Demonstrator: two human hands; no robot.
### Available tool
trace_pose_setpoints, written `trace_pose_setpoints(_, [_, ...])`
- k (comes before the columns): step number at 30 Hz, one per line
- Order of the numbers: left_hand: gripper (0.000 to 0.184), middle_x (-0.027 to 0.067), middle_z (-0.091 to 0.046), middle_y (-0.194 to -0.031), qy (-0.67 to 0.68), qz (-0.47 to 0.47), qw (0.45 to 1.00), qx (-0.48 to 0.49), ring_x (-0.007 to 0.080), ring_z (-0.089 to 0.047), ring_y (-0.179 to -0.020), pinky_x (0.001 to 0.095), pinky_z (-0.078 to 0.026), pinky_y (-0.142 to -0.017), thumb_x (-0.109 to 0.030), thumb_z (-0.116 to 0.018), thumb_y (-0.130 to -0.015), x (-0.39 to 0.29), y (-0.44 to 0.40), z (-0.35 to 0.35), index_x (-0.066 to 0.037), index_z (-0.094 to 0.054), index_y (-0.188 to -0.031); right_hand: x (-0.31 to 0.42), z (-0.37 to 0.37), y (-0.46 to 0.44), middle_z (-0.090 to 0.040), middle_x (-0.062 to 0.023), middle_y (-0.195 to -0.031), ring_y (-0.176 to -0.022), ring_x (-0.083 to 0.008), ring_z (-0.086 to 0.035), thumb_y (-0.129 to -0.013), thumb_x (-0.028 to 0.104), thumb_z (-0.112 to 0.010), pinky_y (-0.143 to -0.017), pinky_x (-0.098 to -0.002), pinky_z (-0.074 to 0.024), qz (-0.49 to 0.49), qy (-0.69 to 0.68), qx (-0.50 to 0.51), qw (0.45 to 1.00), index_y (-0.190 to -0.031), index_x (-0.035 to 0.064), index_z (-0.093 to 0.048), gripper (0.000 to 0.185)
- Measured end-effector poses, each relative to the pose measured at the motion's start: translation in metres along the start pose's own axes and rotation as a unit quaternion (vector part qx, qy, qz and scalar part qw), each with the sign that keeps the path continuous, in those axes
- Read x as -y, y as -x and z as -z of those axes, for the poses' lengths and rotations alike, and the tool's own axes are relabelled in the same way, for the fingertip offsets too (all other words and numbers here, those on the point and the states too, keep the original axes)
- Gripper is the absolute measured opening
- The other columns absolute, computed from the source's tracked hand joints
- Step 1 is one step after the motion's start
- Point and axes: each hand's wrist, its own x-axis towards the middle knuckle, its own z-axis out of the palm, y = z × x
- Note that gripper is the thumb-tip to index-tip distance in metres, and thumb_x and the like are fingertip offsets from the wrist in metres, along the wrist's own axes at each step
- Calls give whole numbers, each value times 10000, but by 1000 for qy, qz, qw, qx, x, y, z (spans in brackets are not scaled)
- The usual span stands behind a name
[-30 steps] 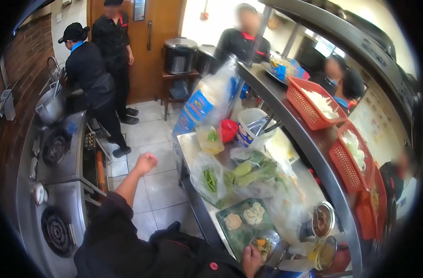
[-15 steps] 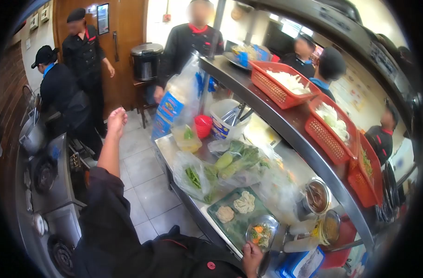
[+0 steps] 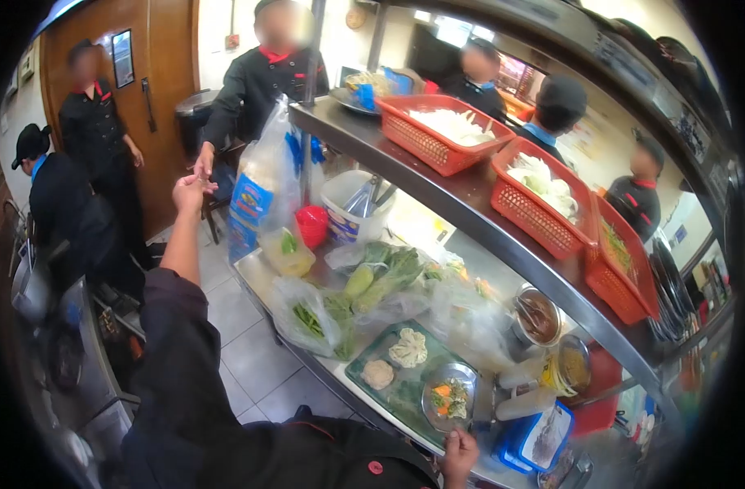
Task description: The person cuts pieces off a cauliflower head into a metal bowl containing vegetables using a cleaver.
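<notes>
My left hand (image 3: 190,194) is stretched out with its fingers pinched together, meeting the hand (image 3: 204,161) of a person in a black jacket; what lies between the fingers is too small to name. At the near edge of the counter, my right hand (image 3: 459,453) has its fingers curled closed just below a metal plate (image 3: 428,403) of chopped orange and green vegetables. Whether it holds anything is hidden. The plate sits on a green tray (image 3: 398,391), beside a pale round patty (image 3: 377,374) and a white ruffled piece (image 3: 407,348).
Bagged greens (image 3: 381,277), a white bucket (image 3: 340,194) and a sauce pot (image 3: 537,316) stand on the counter. Above them, a metal shelf (image 3: 352,134) bears red baskets (image 3: 446,155). Two people stand at the left near a wooden door (image 3: 173,81); others are behind the shelf.
My view has turned right. My left hand has reached up to the other person's hand, which has come forward to meet it. My right hand has drawn slightly back from the plate.
</notes>
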Motion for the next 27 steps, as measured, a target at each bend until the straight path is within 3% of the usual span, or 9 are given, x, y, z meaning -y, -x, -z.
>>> trace_pose_setpoints(2, [82, 115, -681, -825, -171, -59, 983, -35, 181, -673, -605, 302, -544, -527, -32, -575, -937, 4, -14, -8, 24, -590, -996, -4, 16, -3, -621, -29, -741, -643, -95, -565, -965, 161, -634, -583, -251, -469, 16, 24, 0, 1000, -1017, -33, -674, 204])
trace_pose_setpoints(6, [96, 138, -688, -805, -344, -95, 933, -49, 201, -673, -558, 340, -539, -483, -82, -607, -890, -30, 10, -33, -9, -635, -946, 4, 34, 6, -599, -16, -766, -645, -79, -533, -974, 155, -621, -572, -241, -440, -4, 34, -69, 997, -1008, -30, -664, 193])
trace_pose_setpoints(11, [283, 142, -714, -1082, -470, -93, 877, -36, 328, -667, -1044, 434, -513, -902, -223, -656, -828, -8, -7, -33, -86, -718, -1069, 10, 40, 22, -594, 0, -760, -644, -71, -523, -974, 138, -610, -580, -223, -429, -35, 14, -113, 993, -1006, -31, -661, 180])
trace_pose_setpoints(14, [285, 138, -717, -1089, -561, -100, 821, -25, 304, -681, -1028, 421, -529, -878, -276, -683, -858, -7, -2, -34, -139, -713, -1106, 14, 34, 30, -594, -5, -757, -637, -73, -522, -972, 135, -609, -580, -223, -431, -56, 18, -123, 991, -1017, -36, -664, 185])
trace_pose_setpoints(18, [423, 144, -692, -1180, -613, -23, 787, 69, 337, -652, -1103, 443, -509, -938, -408, -675, -886, -2, -4, -40, -168, -676, -1235, 31, 25, 45, -614, -23, -770, -646, -85, -545, -959, 163, -641, -597, -234, -453, -80, 99, -136, 982, -1034, -49, -665, 226])
trace_pose_setpoints(22, [378, 162, -681, -1181, -580, -109, 807, 28, 357, -645, -1094, 444, -507, -934, -326, -660, -886, 8, 16, -42, -134, -685, -1211, 18, 27, 38, -641, -50, -816, -701, -107, -571, -957, 144, -629, -629, -266, -477, -58, 57, -112, 990, -1032, -60, -670, 222])
trace_pose_setpoints(24, [329, 166, -673, -1191, -573, -119, 810, 38, 359, -638, -1100, 432, -504, -930, -263, -646, -885, 7, 34, -49, -122, -699, -1177, 20, 35, 34, -662, -77, -830, -726, -147, -602, -941, 135, -637, -676, -291, -494, -28, 154, -148, 977, -1037, -80, -660, 236])
trace_pose_setpoints(26, [292, 165, -691, -1130, -482, -231, 843, 55, 346, -657, -1048, 414, -510, -906, -233, -636, -893, 19, 52, -50, -89, -702, -1139, 24, 44, 30, -680, -159, -928, -796, -239, -646, -914, 147, -656, -732, -341, -514, -24, 261, -145, 954, -1084, -89, -642, 291])
trace_pose_setpoints(27, [292, 165, -691, -1130, -488, -230, 840, 51, 346, -657, -1048, 414, -510, -906, -233, -636, -893, 17, 68, -52, -89, -702, -1139, 29, 48, 24, -651, -219, -1029, -915, -333, -628, -874, 183, -677, -803, -400, -505, -61, 313, -132, 939, -1114, -72, -638, 352])
